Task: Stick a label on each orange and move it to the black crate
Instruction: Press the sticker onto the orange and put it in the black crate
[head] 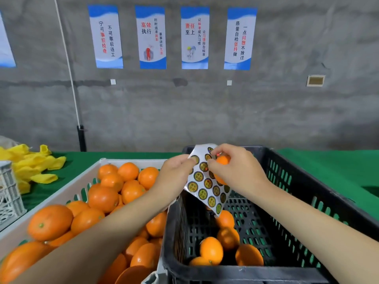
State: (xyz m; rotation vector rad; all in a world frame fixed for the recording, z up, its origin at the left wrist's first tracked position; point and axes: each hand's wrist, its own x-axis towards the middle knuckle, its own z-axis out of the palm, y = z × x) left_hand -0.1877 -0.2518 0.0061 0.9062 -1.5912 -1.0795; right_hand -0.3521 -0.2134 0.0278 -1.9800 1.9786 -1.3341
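My left hand [176,177] pinches a white label sheet [207,187] covered with round gold-and-black stickers, holding it up over the black crate [307,181]. My right hand [238,171] grips an orange [223,160] behind the sheet, and its thumb and forefinger touch the sheet's upper stickers. Most of that orange is hidden by the hand and the sheet. Several oranges [211,251] lie at the bottom of the black crate. The white crate [61,193] on the left is piled with oranges [102,197].
The crates stand side by side on a green cloth [328,160]. Yellow foam sleeves [34,162] and a white lattice basket [8,193] sit at the far left. A black pole [81,138] rises at the table's back edge, against a grey wall with posters.
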